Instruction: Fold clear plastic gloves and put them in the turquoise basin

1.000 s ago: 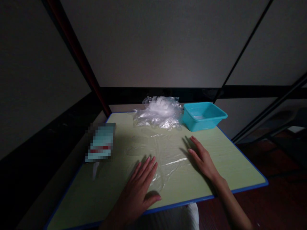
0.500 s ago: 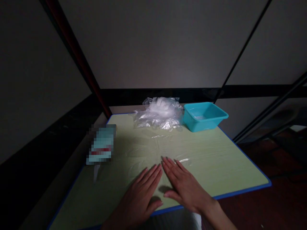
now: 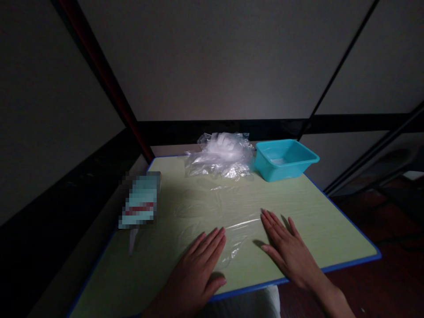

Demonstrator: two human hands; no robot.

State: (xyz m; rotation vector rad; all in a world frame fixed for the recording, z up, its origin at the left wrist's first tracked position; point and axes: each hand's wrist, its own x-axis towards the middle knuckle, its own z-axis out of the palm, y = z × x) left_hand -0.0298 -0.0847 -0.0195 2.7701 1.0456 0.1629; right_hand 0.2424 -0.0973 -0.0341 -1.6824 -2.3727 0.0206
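Note:
A clear plastic bag (image 3: 232, 225) lies spread flat on the pale yellow table (image 3: 331, 238), with shiny creases showing between my hands. My left hand (image 3: 198, 265) rests palm down near the table's front edge, fingers stretched out on the plastic's near left part. To the right, my right hand (image 3: 288, 247) lies palm down with its fingertips at the plastic's right side and the thumb apart. Neither hand grips anything. The exact outline of the clear plastic is hard to make out.
A pile of crumpled clear plastic bags (image 3: 221, 154) lies at the back. Beside it stands a turquoise basin (image 3: 285, 163) with something pale inside. A blurred-out mint-green item (image 3: 141, 198) is at the left edge. Walls border the table behind and on the left.
My right hand has slid to the right, away from my left hand, exposing creased plastic between them. The left hand has stayed nearly in place.

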